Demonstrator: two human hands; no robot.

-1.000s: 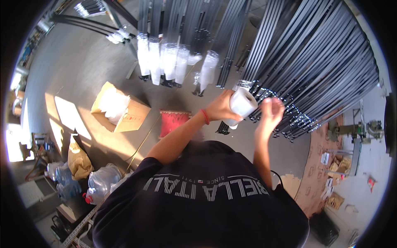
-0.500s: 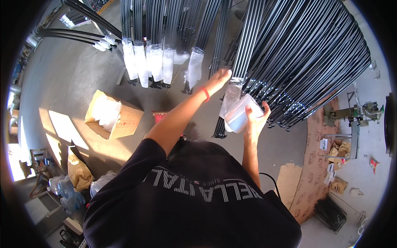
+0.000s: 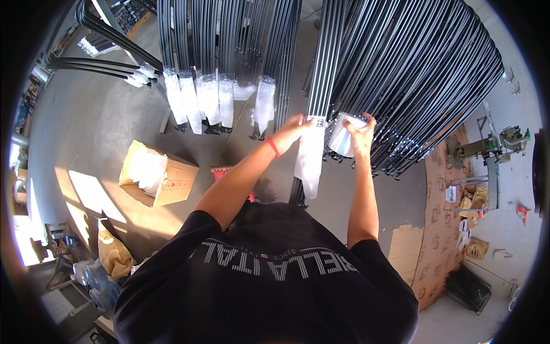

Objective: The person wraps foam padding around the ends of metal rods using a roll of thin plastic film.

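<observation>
A bundle of black rods [image 3: 324, 69] hangs in front of me, its lower end inside a white plastic sleeve [image 3: 310, 157]. My left hand [image 3: 291, 132], with a red bracelet at the wrist, is closed on the left side of this bundle at the sleeve's top. Clear film [image 3: 317, 121] wraps the rods there. In my right hand [image 3: 362, 139] is a roll of clear film [image 3: 342, 139], gripped by thumb and fingers just right of the bundle. The fingers behind the roll are partly hidden.
Many bare black rods [image 3: 418, 74] crowd the right, close to the roll. Several sleeved bundles [image 3: 211, 100] hang at the left. An open cardboard box [image 3: 179, 182] with white sleeves stands on the floor at left. Metal equipment [image 3: 492, 149] is at far right.
The film roll has gone from the front of the bundle up to its right side. My left hand has come down onto the sleeve's top, and the sleeve now hangs in full view.
</observation>
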